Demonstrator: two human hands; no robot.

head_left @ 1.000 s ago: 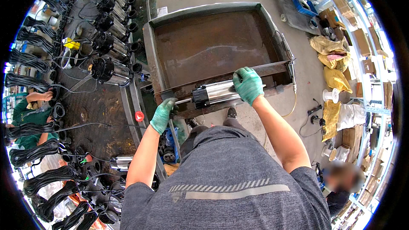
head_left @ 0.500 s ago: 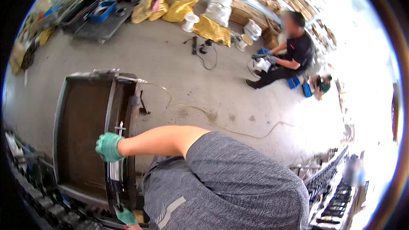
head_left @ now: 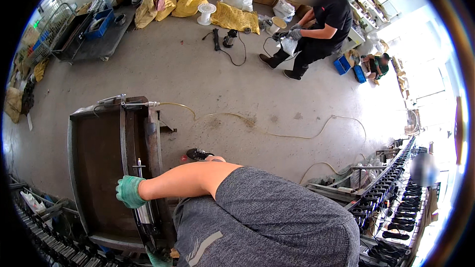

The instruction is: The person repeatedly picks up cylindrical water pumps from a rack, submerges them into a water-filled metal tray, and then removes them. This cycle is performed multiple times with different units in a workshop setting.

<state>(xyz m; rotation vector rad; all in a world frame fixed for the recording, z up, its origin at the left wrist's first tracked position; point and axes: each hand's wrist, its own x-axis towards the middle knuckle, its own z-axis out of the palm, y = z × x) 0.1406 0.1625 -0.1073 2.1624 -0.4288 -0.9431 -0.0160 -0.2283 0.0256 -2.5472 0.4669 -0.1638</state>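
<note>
My right hand (head_left: 129, 191), in a green glove, is closed at the upper part of a silver metal cylinder (head_left: 144, 215). Beyond the fist, a thin rod with a small crossbar (head_left: 139, 166) and a pale tip sticks out. The cylinder lies lengthwise in a narrow channel of a metal trough (head_left: 74, 168), and its near end is dark. My left hand (head_left: 159, 258), also green-gloved, shows only in part at the lower edge, close to that dark end. Its fingers are mostly hidden by the frame edge and my body.
A clear hose (head_left: 232, 114) runs from the trough's far end across the floor. Right, racks hold rows of black parts (head_left: 381, 188). A co-worker (head_left: 324, 32) sits at the back with a white item. Yellow sacks (head_left: 193, 1) and a cart (head_left: 106, 39) stand behind.
The view has shifted, so the trough and my right hand sit lower in the picture. My left hand is now largely cut off. My right hand stays at the cylinder; the co-worker's legs have moved.
</note>
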